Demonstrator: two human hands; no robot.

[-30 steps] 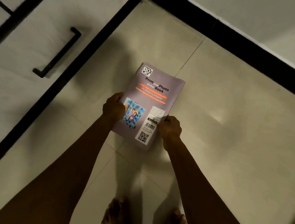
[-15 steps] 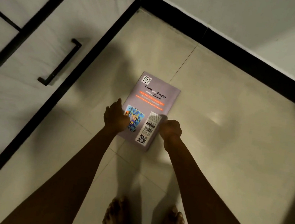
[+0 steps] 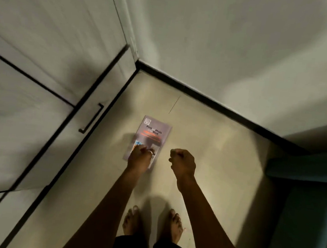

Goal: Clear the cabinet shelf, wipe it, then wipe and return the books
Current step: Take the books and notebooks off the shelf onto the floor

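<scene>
Both hands, left hand (image 3: 139,157) and right hand (image 3: 182,162), hang loosely curled, holding nothing, above a book (image 3: 153,133) reading "Print Photo Book".

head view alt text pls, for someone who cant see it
Looking down, a purple book lies flat on the tiled floor beside a white cabinet. The left hand overlaps the book's near end and the right hand is loosely curled and empty beside it, above bare feet.
</scene>
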